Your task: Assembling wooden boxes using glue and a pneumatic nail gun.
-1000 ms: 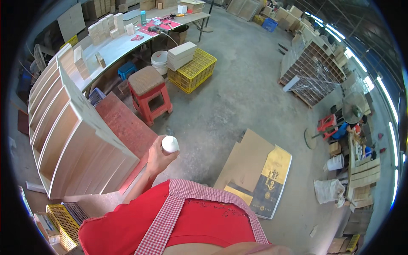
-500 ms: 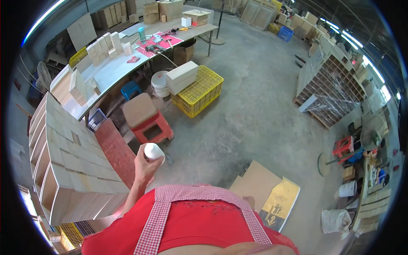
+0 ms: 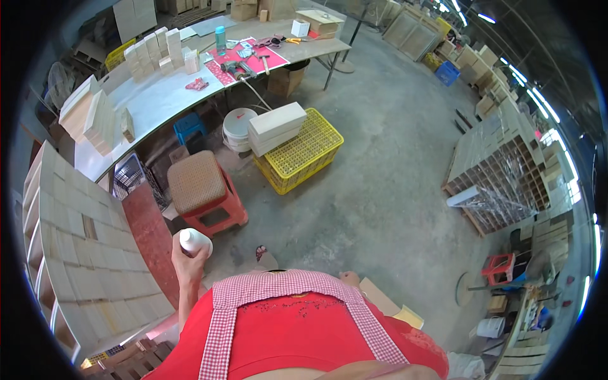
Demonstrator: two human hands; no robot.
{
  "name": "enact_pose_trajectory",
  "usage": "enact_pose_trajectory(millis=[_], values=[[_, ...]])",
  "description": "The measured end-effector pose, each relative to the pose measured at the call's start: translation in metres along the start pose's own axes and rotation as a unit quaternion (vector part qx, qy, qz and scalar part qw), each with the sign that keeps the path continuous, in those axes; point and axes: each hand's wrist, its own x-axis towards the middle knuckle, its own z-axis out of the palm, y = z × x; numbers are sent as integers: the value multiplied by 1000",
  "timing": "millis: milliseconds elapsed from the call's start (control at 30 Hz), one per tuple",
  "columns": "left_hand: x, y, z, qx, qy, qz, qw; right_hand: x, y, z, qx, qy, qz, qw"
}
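Observation:
My left hand [image 3: 188,261] is wrapped round a white bottle [image 3: 197,242] with a pale pointed top, held upright in front of my left side. Just beyond it stands a red plastic stool [image 3: 218,209] with a woven brown seat. What looks like a small part of my right hand [image 3: 349,277] shows past the right edge of my apron; its fingers cannot be made out. On my left rises a large stack of pale wooden boxes [image 3: 82,240], beside a red board [image 3: 147,234].
A long worktable [image 3: 158,95] holds wooden blocks, a drill [image 3: 235,68] and a turquoise bottle [image 3: 220,39]. Before it are a white bucket [image 3: 239,126] and a yellow crate [image 3: 304,155] carrying pale boxes [image 3: 277,126]. A wrapped pallet stack [image 3: 500,171] stands right; cardboard [image 3: 378,296] lies nearby.
The view has shifted forward, bringing the stool and worktable nearer. My left hand, still round the bottle, sits lower and further left. A sandalled foot now shows ahead of my apron.

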Motion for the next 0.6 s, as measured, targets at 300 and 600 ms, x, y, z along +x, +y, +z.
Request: enact_pose_trajectory(millis=[300,600], values=[[137,35,35,52,65,77,994,95,-66,-48,-91,-13,11,996],[210,32,42,-55,144,-34,988,244,-200,-18,-78,-64,-98,990]])
